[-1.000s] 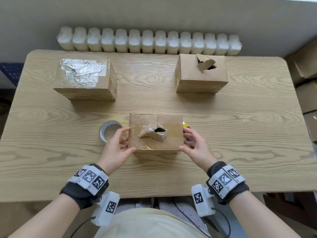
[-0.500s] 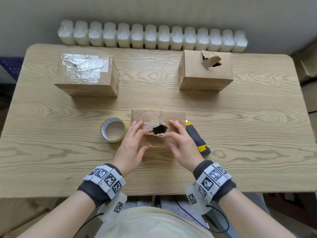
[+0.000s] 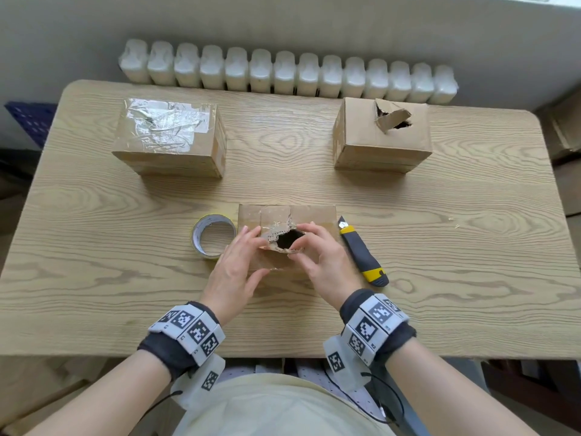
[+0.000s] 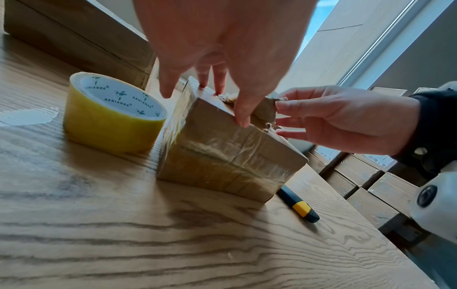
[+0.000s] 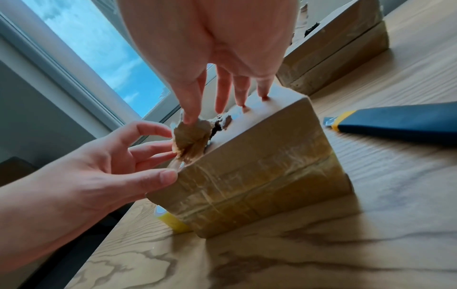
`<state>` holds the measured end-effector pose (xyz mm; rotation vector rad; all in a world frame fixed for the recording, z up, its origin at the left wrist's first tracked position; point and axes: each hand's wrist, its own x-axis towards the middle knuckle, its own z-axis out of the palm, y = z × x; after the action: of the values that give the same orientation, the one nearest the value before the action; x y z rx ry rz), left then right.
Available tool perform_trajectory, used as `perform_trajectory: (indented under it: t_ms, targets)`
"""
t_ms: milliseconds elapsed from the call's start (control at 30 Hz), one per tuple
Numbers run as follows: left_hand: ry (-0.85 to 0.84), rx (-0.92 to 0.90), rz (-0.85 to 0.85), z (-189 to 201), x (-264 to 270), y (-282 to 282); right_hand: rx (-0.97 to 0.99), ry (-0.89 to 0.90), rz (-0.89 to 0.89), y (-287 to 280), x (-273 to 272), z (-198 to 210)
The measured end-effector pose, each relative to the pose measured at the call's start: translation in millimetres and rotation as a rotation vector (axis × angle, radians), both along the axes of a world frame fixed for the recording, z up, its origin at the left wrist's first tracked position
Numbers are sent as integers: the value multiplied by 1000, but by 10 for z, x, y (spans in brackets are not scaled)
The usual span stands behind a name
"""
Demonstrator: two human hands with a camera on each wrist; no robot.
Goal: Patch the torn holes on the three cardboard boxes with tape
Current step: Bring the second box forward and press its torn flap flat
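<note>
A small cardboard box (image 3: pixel 314 215) sits at the table's middle, with a dark torn hole (image 3: pixel 287 239) in its top. A ragged flap (image 5: pixel 190 136) stands up at the hole's edge. My left hand (image 3: pixel 242 256) rests on the box's left part, fingertips against the flap and thumb on the near edge. My right hand (image 3: pixel 320 256) lies on the right part, thumb on the flap and straight fingers on the top. A roll of yellow tape (image 3: pixel 213 236) stands just left of the box. Back right is a second box (image 3: pixel 382 136) with a torn hole. The back-left box (image 3: pixel 169 136) has clear tape over its top.
A blue and yellow utility knife (image 3: pixel 361 253) lies right of the small box, blade end pointing away from me. White radiator ribs (image 3: pixel 283 72) run behind the wooden table (image 3: pixel 440 278). More cardboard boxes (image 4: pixel 375 176) are stacked off the table's right side.
Both hands left the small box's sides and came onto its top at the hole. The flap that lay beside the hole now stands up between the fingers.
</note>
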<state>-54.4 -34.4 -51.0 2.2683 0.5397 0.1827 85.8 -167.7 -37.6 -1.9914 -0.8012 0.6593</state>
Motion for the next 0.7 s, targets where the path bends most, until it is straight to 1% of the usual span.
perform_trajectory:
  t_ms: [67,133,267,433,567,700]
  targets:
    - [35,-23,44,17,-14,4,18,-56,-39,35,8,1]
    - [61,-14,49,13,-17,8,11,-111,-71,62,39,-17]
    - [82,19,-9,5,-14,19,-55,-194,-86,112,95,-80]
    - [131,152,-76,-40,-19,39,-107,-253,-64,140,118,-111]
    - [179,226,-109,-3,-14,42,-138,-255,-97,187,100,-104]
    - [214,299,-137,-12,-6,79,-153,-160,-124,215,112,-76]
